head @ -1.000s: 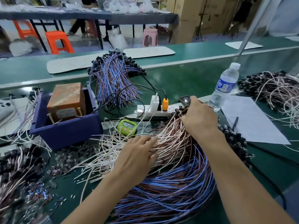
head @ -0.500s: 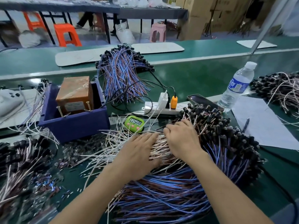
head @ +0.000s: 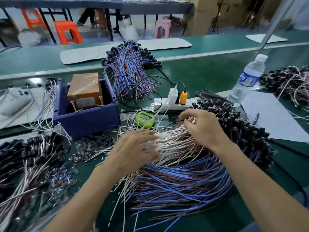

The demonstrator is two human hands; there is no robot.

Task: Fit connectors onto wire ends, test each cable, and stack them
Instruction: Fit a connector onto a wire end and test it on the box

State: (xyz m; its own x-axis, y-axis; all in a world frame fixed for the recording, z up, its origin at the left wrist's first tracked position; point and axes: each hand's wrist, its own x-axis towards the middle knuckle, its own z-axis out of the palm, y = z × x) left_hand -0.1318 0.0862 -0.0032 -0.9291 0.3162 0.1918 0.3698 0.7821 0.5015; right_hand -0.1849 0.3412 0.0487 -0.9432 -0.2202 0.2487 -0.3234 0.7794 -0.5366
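We find the fan of blue and brown wires point(head: 184, 181) on the green tabletop point(head: 294, 164), left hand point(head: 133, 151) flat on its pale bare ends, grip open, right hand point(head: 202, 129) pinching a few, and, with only one stack of blue and brown cables point(head: 128, 72) beyond, we judge most work remains.

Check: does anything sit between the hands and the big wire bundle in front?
Nothing visible does. The left hand rests on the wire bundle, and the right hand pinches wire ends at its far edge.
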